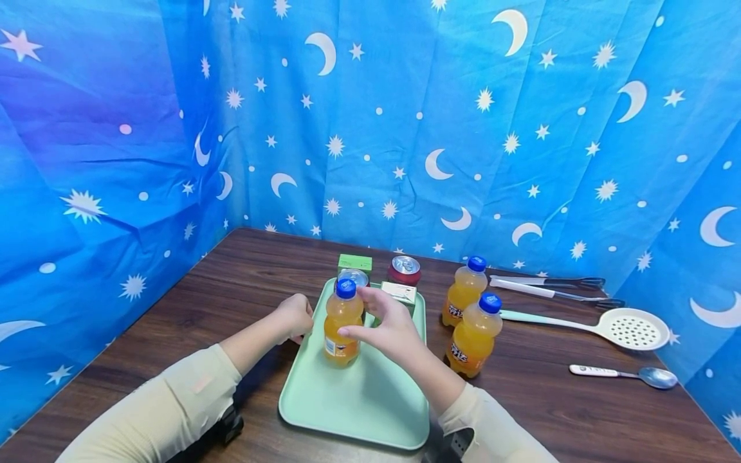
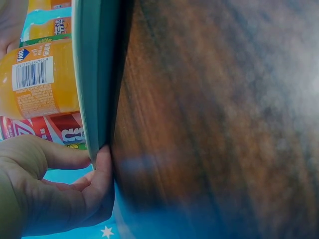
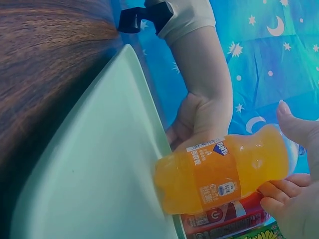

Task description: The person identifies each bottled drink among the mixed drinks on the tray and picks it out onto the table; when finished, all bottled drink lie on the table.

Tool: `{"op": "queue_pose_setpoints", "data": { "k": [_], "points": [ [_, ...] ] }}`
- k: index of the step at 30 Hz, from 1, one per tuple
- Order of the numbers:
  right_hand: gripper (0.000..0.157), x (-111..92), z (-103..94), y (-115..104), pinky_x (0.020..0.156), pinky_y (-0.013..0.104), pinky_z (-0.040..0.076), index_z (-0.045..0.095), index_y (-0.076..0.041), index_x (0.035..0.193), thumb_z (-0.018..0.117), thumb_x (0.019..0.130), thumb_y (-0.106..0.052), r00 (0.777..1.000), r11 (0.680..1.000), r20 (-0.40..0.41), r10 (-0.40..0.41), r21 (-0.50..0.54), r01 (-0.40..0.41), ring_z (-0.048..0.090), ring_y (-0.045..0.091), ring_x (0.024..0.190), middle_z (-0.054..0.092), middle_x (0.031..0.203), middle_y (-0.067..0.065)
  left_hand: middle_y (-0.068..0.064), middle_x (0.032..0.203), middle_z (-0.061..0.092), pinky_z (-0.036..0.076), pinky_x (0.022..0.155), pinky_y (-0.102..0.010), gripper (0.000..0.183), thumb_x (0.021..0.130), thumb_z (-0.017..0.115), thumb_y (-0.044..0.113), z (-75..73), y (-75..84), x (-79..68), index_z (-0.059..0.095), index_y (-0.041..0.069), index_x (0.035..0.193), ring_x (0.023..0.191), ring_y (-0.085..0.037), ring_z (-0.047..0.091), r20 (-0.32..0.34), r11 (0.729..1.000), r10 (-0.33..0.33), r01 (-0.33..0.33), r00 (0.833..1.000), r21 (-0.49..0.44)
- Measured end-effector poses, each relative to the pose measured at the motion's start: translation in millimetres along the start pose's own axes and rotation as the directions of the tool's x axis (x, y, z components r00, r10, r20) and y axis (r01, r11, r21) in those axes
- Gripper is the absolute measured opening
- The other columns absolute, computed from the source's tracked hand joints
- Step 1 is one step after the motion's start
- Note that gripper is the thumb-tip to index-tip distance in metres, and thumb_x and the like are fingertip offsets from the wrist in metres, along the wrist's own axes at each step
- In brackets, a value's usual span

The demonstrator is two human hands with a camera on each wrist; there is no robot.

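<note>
My left hand point(image 1: 294, 316) pinches the left rim of a pale green tray point(image 1: 353, 411) between thumb and fingers, as the left wrist view shows. An orange soda bottle point(image 1: 343, 325) with a blue cap stands upright on the tray. Around its right side is my right hand point(image 1: 390, 321), fingers near the cap and thumb apart from the bottle in the right wrist view. A soda can point(image 1: 354, 277) stands just behind the bottle, mostly hidden. To its right is a green-and-white drink carton point(image 1: 399, 293), partly covered by my right hand.
Behind these stand a green carton point(image 1: 355, 261) and a red can point(image 1: 404, 270). Two more orange soda bottles point(image 1: 476, 334) are right of the tray. Farther right lie a whisk point(image 1: 544, 281), another long-handled utensil point(image 1: 556, 293), a slotted skimmer point(image 1: 633, 329) and a spoon point(image 1: 657, 377). Patterned blue cloth point(image 1: 405, 128) surrounds the table.
</note>
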State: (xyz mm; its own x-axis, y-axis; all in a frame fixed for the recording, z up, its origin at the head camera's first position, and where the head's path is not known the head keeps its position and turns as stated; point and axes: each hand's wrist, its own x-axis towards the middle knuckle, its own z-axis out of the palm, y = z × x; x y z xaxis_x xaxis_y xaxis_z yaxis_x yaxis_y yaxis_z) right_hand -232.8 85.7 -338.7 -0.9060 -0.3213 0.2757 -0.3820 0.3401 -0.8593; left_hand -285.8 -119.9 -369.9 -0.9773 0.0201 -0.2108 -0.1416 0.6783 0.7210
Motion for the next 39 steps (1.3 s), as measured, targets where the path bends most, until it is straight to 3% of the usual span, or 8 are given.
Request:
{"op": "queue_pose_setpoints", "data": {
  "k": [8,20,30,39],
  "points": [
    [0.073,3.4,6.3,-1.4,0.093,0.047,0.045,0.049,-0.009,0.133,0.081,0.072,-0.035,1.0,1.0,-0.012,0.002,0.0,-0.002,0.055,0.024,0.113,0.057,0.126,0.006,-0.003,0.061,0.03,0.053,0.047,-0.032,0.041,0.078,0.056,-0.015,0.3,0.5,-1.9,0.032,0.01,0.057,0.045,-0.013,0.034,0.004,1.0,0.008,-0.008,1.0,0.0],
    [0.067,5.2,14.2,-3.0,0.089,0.042,0.049,0.052,-0.008,0.129,0.08,0.074,-0.034,0.998,1.0,-0.06,-0.002,-0.008,0.001,0.058,0.023,0.108,0.06,0.121,0.005,-0.004,0.064,0.033,0.054,0.047,-0.032,0.037,0.077,0.055,-0.015,0.2,-0.6,-1.6,0.034,0.009,0.058,0.048,-0.015,0.041,0.002,1.0,0.014,-0.014,1.0,-0.011],
    [0.064,5.0,17.3,-2.2,0.09,0.041,0.049,0.052,-0.009,0.129,0.078,0.075,-0.033,0.998,0.999,-0.068,0.016,0.043,-0.013,0.059,0.021,0.105,0.061,0.117,0.005,-0.009,0.071,0.041,0.054,0.048,-0.032,0.027,0.078,0.056,-0.014,-0.8,-0.8,-1.5,0.041,0.004,0.065,0.057,-0.02,0.051,-0.006,1.0,0.013,-0.013,1.0,-0.002],
    [0.057,3.1,19.2,-4.4,0.089,0.037,0.05,0.054,-0.008,0.126,0.077,0.077,-0.027,0.997,1.0,-0.083,0.0,0.031,0.002,0.059,0.02,0.104,0.061,0.115,0.004,-0.007,0.068,0.037,0.053,0.046,-0.032,0.032,0.077,0.056,-0.015,0.0,-0.4,-2.1,0.038,0.007,0.062,0.052,-0.017,0.045,-0.008,1.0,0.009,-0.009,1.0,-0.009]
  ]
}}
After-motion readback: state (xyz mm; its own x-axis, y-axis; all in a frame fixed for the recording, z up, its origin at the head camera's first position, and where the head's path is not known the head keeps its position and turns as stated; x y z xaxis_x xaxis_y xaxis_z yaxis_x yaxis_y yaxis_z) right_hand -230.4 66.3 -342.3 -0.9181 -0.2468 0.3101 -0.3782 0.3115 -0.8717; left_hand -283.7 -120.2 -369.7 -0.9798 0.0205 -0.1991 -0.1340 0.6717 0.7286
